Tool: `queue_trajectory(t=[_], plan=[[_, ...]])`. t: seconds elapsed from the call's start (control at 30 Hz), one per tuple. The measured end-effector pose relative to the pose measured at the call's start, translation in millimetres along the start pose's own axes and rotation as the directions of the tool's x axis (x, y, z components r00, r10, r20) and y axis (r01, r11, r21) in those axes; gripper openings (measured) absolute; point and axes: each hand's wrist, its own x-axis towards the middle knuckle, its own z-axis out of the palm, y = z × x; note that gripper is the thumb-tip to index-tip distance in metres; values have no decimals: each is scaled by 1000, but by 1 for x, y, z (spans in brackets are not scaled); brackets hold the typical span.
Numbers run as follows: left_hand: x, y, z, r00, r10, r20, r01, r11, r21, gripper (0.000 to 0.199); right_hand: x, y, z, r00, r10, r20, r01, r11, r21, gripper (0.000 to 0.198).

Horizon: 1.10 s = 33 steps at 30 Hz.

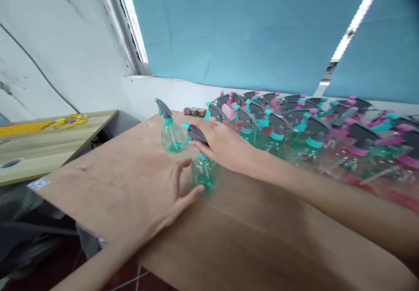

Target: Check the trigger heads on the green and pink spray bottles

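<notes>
A green spray bottle [204, 174] with a grey and teal trigger head is in front of me, slightly blurred. My right hand [218, 140] is closed around its head from above. Beside the bottle's lower left side, my left hand [180, 190] has its thumb and fingers apart; its thumb tip is at the bottle's base, and I cannot tell whether it touches. Just behind and to the left, another green spray bottle [172, 136] stands upright on the wooden table [131, 186], its nozzle pointing left.
Many spray bottles [309, 147] with teal or pink collars crowd the table's right and back. Small dark and pale blocks [194, 112] sit by the wall. A lighter table [39, 151] with yellow pieces [62, 122] stands left, across a gap. Blue sheeting [229, 33] covers the window.
</notes>
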Motion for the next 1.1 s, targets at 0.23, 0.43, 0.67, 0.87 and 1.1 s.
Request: queue_trajectory(t=[0.23,0.43,0.67,0.87,1.1], plan=[[-10,66,48,978,123,169,-111,991,-81,85,-80,9,-43,995,99,1,-99,990,96,41],[-6,107,90,933,213,291,-151,963,-221,86,-153,35,-90,950,247,188,-301,885,356,49],[8,147,134,839,347,419,-146,885,-442,86,-218,77,-97,917,328,227,-399,729,556,69],[25,171,162,745,514,425,-219,790,-573,85,-229,80,-87,899,436,38,-329,617,715,34],[37,167,172,727,512,457,-239,813,-531,86,-229,84,-77,816,571,-90,-310,564,765,26]])
